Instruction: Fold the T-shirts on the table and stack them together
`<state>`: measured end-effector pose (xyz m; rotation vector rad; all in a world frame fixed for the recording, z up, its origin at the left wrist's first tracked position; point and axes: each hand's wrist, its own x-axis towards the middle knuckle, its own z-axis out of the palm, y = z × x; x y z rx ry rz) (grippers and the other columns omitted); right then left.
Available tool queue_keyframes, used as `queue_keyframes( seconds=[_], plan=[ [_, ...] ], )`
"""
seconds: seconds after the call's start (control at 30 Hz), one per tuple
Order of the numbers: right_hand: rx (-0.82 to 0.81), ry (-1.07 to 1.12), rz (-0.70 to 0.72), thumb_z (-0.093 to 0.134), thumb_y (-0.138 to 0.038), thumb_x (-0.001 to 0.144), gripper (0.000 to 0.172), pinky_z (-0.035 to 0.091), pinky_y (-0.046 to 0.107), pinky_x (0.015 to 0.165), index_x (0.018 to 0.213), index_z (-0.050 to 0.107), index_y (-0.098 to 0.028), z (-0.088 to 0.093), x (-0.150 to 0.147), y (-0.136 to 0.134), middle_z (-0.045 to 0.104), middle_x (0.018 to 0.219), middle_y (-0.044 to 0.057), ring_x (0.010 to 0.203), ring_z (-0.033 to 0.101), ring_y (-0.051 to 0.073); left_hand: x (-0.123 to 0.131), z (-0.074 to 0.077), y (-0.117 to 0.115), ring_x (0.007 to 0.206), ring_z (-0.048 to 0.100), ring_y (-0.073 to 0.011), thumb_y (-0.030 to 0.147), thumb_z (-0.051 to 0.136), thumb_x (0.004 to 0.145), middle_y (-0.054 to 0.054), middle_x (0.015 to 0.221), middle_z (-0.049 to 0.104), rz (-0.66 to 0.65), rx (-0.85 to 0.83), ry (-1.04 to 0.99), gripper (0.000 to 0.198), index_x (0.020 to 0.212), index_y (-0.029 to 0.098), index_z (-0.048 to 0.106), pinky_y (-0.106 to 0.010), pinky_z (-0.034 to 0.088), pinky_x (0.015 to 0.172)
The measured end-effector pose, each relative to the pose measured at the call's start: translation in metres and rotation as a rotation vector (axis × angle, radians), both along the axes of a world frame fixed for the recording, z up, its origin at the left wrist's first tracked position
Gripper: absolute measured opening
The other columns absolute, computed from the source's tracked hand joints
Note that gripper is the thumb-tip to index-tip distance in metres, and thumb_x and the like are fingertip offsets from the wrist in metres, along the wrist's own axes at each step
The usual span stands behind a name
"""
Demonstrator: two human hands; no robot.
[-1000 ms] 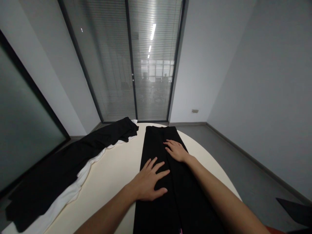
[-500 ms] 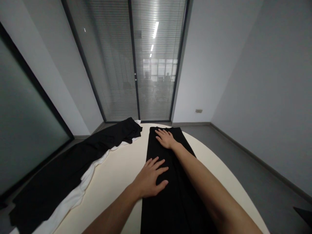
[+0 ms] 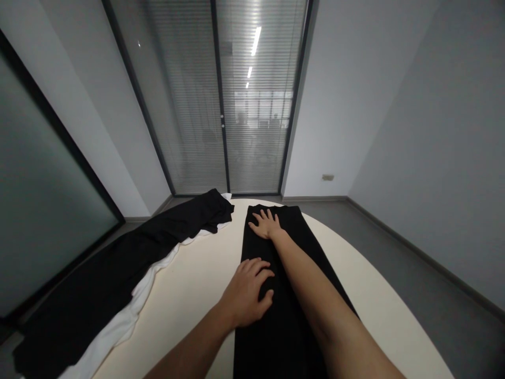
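A pair of black trousers [image 3: 276, 339], folded lengthwise, lies flat on the cream round table [image 3: 197, 284] with its waist end at the far edge. On the middle of the cloth, by its left edge, rests my left hand [image 3: 248, 292], its fingers apart and slightly bent. Farther away, my right hand [image 3: 265, 225] lies with spread fingers on the trousers close to the waist. Neither hand grips the fabric. My right forearm covers part of the cloth's right side.
Along the table's left side lies a long black garment [image 3: 114, 273] on top of a white one [image 3: 132, 313]. Beyond the table stand a glass partition with blinds [image 3: 193, 131] and a pale wall [image 3: 335, 105] with a small socket plate [image 3: 327, 177].
My right hand has moved slightly left and turned, its fingers now pointing more straight ahead. My left hand's fingers have drawn in and bent a little. The whole view has shifted slightly.
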<state>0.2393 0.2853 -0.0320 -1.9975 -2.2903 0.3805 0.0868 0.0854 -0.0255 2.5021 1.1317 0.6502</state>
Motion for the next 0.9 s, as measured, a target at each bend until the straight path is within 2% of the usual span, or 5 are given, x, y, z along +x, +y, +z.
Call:
queue_keyframes(
  seconds=[0.27, 0.4, 0.57, 0.73, 0.9],
  plan=[
    [0.251, 0.069, 0.133, 0.034, -0.051, 0.103, 0.050, 0.018, 0.055, 0.120, 0.140, 0.058, -0.027, 0.020, 0.062, -0.030, 0.040, 0.159, 0.007, 0.150, 0.024, 0.031, -0.003, -0.003, 0.000, 0.138, 0.047, -0.0291, 0.028, 0.059, 0.090, -0.006, 0.142, 0.058, -0.024, 0.026, 0.038, 0.035, 0.125, 0.027, 0.063, -0.054, 0.032, 0.119],
    [0.334, 0.068, 0.127, 0.043, -0.039, 0.101, 0.040, 0.036, 0.043, 0.113, 0.129, 0.066, -0.023, 0.025, 0.118, -0.064, 0.059, 0.139, 0.011, 0.131, 0.052, 0.026, -0.003, -0.007, -0.002, 0.136, 0.049, -0.0272, 0.029, 0.054, 0.094, -0.005, 0.140, 0.060, -0.017, 0.044, 0.016, 0.031, 0.123, 0.026, 0.064, -0.053, 0.032, 0.119],
    [0.290, 0.078, 0.144, 0.051, -0.034, 0.096, 0.038, 0.040, 0.043, 0.111, 0.127, 0.067, -0.019, 0.015, 0.168, -0.117, 0.063, 0.133, 0.013, 0.126, 0.056, 0.027, -0.006, -0.013, -0.003, 0.132, 0.053, -0.0261, 0.028, 0.048, 0.097, -0.005, 0.136, 0.063, 0.113, 0.120, -0.038, 0.029, 0.118, 0.025, 0.068, -0.051, 0.038, 0.115],
    [0.289, 0.101, 0.099, 0.053, -0.037, 0.096, 0.041, 0.040, 0.045, 0.111, 0.131, 0.065, -0.019, 0.003, 0.177, -0.163, 0.056, 0.143, 0.015, 0.131, 0.054, 0.030, -0.024, -0.013, 0.002, 0.109, 0.063, -0.0292, 0.025, 0.048, 0.095, -0.011, 0.120, 0.068, 0.473, 0.177, 0.069, 0.032, 0.122, 0.020, 0.066, -0.045, 0.050, 0.095],
    [0.283, 0.133, -0.084, 0.050, -0.034, 0.097, 0.037, 0.047, 0.042, 0.103, 0.125, 0.070, -0.020, 0.002, 0.171, -0.179, 0.070, 0.125, 0.012, 0.117, 0.064, 0.030, -0.027, -0.010, 0.006, 0.102, 0.065, -0.0260, 0.022, 0.050, 0.095, -0.008, 0.109, 0.072, 0.464, 0.106, 0.109, 0.033, 0.126, 0.022, 0.063, -0.039, 0.050, 0.091]
  ],
)
